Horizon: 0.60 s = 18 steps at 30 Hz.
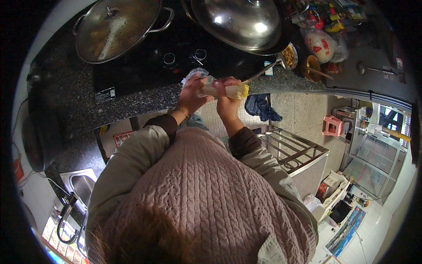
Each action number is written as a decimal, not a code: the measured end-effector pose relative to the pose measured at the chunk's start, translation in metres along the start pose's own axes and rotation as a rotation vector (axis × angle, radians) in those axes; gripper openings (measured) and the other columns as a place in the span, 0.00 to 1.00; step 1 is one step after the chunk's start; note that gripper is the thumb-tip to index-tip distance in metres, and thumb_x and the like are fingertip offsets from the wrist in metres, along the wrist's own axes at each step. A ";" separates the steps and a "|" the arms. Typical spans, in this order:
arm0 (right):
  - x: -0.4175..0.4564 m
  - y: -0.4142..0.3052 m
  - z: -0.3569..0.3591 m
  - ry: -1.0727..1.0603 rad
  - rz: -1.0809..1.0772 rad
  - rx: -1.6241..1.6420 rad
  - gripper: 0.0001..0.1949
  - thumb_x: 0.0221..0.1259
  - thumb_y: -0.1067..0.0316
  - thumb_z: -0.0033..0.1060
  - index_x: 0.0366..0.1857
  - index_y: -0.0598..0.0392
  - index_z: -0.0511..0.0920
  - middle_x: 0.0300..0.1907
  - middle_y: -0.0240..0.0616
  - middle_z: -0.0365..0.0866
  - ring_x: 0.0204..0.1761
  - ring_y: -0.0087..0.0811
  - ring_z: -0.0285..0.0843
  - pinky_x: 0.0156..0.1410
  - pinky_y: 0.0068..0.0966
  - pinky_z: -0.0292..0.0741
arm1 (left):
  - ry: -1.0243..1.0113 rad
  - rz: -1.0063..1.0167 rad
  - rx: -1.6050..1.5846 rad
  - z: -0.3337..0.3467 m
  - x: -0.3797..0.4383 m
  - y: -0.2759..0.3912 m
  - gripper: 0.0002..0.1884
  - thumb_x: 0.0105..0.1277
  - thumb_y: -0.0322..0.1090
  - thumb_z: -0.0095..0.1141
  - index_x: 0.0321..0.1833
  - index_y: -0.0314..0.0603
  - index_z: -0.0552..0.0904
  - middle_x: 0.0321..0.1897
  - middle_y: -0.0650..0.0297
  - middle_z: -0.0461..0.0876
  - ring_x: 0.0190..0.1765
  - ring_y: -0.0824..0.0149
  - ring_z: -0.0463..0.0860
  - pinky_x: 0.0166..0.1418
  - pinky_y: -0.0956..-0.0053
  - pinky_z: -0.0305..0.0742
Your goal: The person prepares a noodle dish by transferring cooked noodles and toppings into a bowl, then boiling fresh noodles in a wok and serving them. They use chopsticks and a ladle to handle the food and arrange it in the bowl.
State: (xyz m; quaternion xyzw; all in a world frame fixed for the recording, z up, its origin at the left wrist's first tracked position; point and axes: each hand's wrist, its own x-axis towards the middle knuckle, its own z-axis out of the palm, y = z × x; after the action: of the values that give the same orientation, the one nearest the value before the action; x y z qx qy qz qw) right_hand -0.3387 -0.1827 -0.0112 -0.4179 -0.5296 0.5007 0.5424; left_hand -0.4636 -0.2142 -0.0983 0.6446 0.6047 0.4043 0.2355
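A bundle of enoki mushrooms (232,91), pale along the stems and lumpy yellow at the right end, lies crosswise over the counter's front edge. My right hand (229,107) grips it near the yellow end, thumb across the stems. Around its left end my left hand (191,97) is closed, with crumpled clear plastic (196,73) bunched above the fingers. Just behind the hands is a black cooktop (138,77) with lit touch controls. On it stand a wide pot with a glass lid (113,29) and a wok covered by a domed metal lid (237,24).
Right of the wok are a long-handled ladle (263,70), a bowl of chopped food (289,56), a brown bowl with chopsticks (311,67) and bagged goods (319,46). A metal rack (293,148) stands right of my body. A sink (80,188) is at the left.
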 end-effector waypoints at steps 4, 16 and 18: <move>-0.003 0.000 0.022 -0.139 -0.035 -0.102 0.13 0.52 0.76 0.68 0.35 0.54 0.71 0.35 0.34 0.72 0.40 0.28 0.73 0.46 0.24 0.71 | 0.027 -0.047 -0.283 0.010 0.007 0.000 0.27 0.57 0.39 0.64 0.60 0.44 0.74 0.58 0.55 0.75 0.63 0.54 0.72 0.70 0.63 0.63; 0.003 0.000 0.051 -0.591 0.165 0.115 0.38 0.44 0.75 0.75 0.64 0.57 0.65 0.57 0.38 0.72 0.59 0.28 0.72 0.65 0.27 0.69 | 0.082 -0.280 -1.821 0.046 -0.051 -0.103 0.24 0.76 0.44 0.37 0.70 0.43 0.61 0.67 0.60 0.66 0.69 0.63 0.66 0.73 0.67 0.60; 0.004 0.000 0.052 -0.581 0.239 0.166 0.38 0.45 0.76 0.74 0.64 0.57 0.64 0.56 0.38 0.72 0.58 0.28 0.72 0.65 0.27 0.69 | 0.003 -0.132 -1.571 0.020 -0.040 -0.087 0.22 0.75 0.41 0.40 0.67 0.41 0.65 0.65 0.60 0.69 0.66 0.62 0.69 0.70 0.67 0.63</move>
State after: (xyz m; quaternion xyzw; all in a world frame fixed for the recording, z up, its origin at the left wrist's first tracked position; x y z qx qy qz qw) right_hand -0.3909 -0.1830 -0.0062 -0.2709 -0.5667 0.7006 0.3384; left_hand -0.4960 -0.2358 -0.1878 0.2519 0.1791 0.6991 0.6447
